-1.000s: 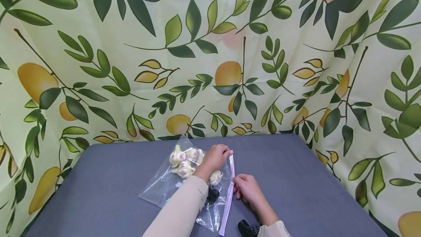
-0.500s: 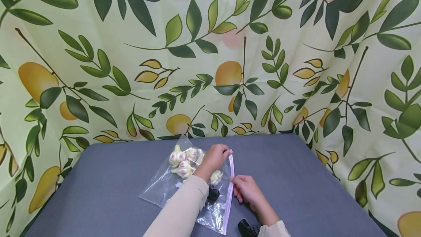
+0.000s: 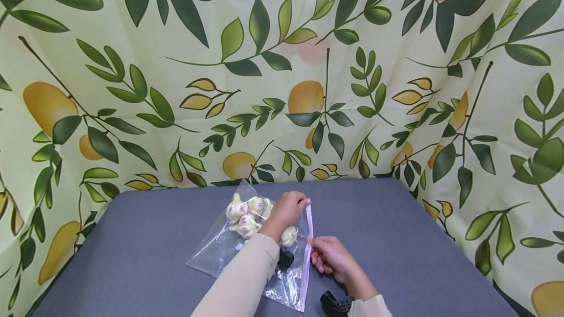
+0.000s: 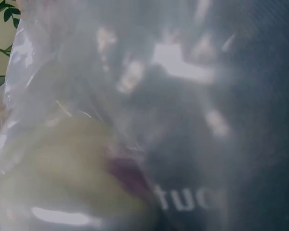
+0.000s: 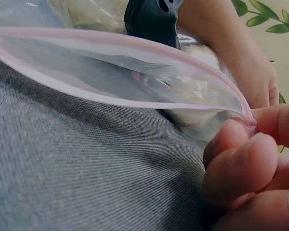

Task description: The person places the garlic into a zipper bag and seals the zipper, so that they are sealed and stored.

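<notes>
A backdrop cloth (image 3: 396, 87) printed with green leaves and yellow fruit is hung behind and beside a grey tabletop (image 3: 418, 238). Near the middle of the tabletop a clear zip bag (image 3: 229, 248) is laid flat, with its pink-edged zip strip (image 3: 310, 238) turned toward the person's right. Several garlic bulbs (image 3: 244, 215) are seen inside the bag, bunched toward its far end.

The far end of the zip strip is pinched by the left hand (image 3: 286, 212), whose fingers are curled onto it; the cream sleeve (image 3: 246, 278) is stretched across the bag, and a black wrist device (image 3: 285, 259) is seen resting on the plastic. Lower down, the strip is pinched between thumb and fingertips of the right hand (image 3: 328, 257).

In the right wrist view the mouth of the bag is shown gaping between the two pink edges beside the pinching fingers (image 5: 245, 163), above the grey cloth. The left wrist view is filled with blurred plastic (image 4: 86, 72) close to the lens, through which a pale bulb (image 4: 62, 173) is dimly made out.
</notes>
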{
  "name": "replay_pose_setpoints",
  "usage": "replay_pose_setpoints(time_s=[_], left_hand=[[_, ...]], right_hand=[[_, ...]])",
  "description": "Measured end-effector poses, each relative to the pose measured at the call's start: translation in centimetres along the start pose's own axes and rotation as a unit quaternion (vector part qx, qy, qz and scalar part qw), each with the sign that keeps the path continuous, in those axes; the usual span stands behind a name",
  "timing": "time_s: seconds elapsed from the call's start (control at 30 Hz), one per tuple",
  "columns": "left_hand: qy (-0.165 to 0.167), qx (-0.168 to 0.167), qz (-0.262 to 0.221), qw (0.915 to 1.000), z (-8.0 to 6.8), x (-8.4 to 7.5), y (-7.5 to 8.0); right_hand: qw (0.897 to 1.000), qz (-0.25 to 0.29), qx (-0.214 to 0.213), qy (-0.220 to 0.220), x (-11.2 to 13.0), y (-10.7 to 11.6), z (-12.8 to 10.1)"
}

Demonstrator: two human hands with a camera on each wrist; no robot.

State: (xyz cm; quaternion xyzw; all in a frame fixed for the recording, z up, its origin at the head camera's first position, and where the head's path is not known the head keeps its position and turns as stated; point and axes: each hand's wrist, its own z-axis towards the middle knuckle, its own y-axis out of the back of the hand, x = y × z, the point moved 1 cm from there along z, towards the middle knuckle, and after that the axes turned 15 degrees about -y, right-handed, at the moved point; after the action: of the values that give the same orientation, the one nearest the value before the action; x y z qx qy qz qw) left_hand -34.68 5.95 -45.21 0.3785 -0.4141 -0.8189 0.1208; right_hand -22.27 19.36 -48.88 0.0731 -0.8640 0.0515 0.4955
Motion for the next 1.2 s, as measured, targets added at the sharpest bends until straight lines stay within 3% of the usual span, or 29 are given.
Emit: replay_pose_setpoints(time_s=[0.53,0.93,1.2], left_hand=[[0.004,-0.002,0.003,1.0,-0.1,0.2,0.0],[0.003,0.001,0.002,1.0,-0.1,0.0,0.1],[0.004,-0.009,0.001,1.0,0.0,0.2,0.1]], right_hand=[[1.0,-0.019,0.021,0.002,-1.3,-1.3,-1.2],[0.998,-0.054,0.009,0.01,-2.2,-2.0,-2.6],[0.997,-0.067,0.033,0.006,-3.2,-2.5,-4.2]])
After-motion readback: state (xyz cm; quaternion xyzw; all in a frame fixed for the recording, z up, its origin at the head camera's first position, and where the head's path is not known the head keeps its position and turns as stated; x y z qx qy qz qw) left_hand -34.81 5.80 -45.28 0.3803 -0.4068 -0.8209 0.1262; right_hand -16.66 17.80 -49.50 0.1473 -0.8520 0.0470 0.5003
